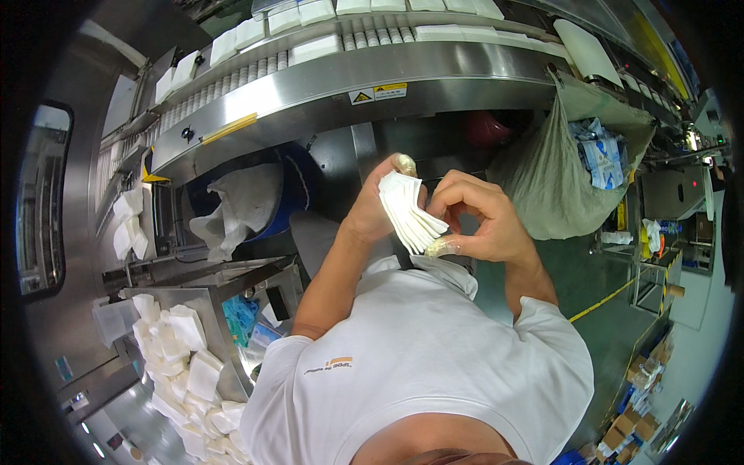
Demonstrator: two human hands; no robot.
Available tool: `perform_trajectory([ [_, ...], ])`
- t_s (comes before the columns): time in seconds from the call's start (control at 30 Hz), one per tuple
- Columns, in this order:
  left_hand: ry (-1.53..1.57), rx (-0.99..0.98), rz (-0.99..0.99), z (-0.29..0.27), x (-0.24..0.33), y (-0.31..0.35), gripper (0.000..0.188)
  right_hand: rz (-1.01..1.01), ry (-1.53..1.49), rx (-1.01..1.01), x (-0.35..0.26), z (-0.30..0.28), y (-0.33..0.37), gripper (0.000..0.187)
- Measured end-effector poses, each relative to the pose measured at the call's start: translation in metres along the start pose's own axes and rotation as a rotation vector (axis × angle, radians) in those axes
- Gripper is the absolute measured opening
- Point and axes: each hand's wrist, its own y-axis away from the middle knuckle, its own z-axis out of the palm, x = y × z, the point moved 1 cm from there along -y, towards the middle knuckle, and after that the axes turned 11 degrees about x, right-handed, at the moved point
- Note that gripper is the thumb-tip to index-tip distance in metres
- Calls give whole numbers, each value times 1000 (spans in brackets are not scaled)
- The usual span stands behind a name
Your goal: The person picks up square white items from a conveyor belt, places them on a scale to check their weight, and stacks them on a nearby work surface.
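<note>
In front of my chest I hold a fanned stack of white folded sheets [408,212], soft and layered like tissues or pads. My left hand [373,203] is closed round its left side, with the thumb up at the top edge. On the other side my right hand [490,223] has curled fingers, and its thumb touches the lower end of the stack where the layers spread. Both thumb tips have a yellowish, partly clear covering. The palm side of the left hand is hidden by the stack.
Beyond my hands runs a steel-sided roller conveyor [457,62] carrying white folded packs. A cloth sack [535,186] with blue-white packages hangs at right. At left stand a blue bin [298,182] and a heap of white pieces [182,364]. Cartons [620,434] lie far right.
</note>
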Motion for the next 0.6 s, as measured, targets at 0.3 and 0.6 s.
perform_trajectory([
  [0.3, -45, -26, 10, 1, 4, 2, 20, -17, 58, 24, -3, 5, 4, 53],
  [0.6, -437, 170, 231, 1, 14, 9, 53, -49, 196, 207, -16, -2, 3, 59],
])
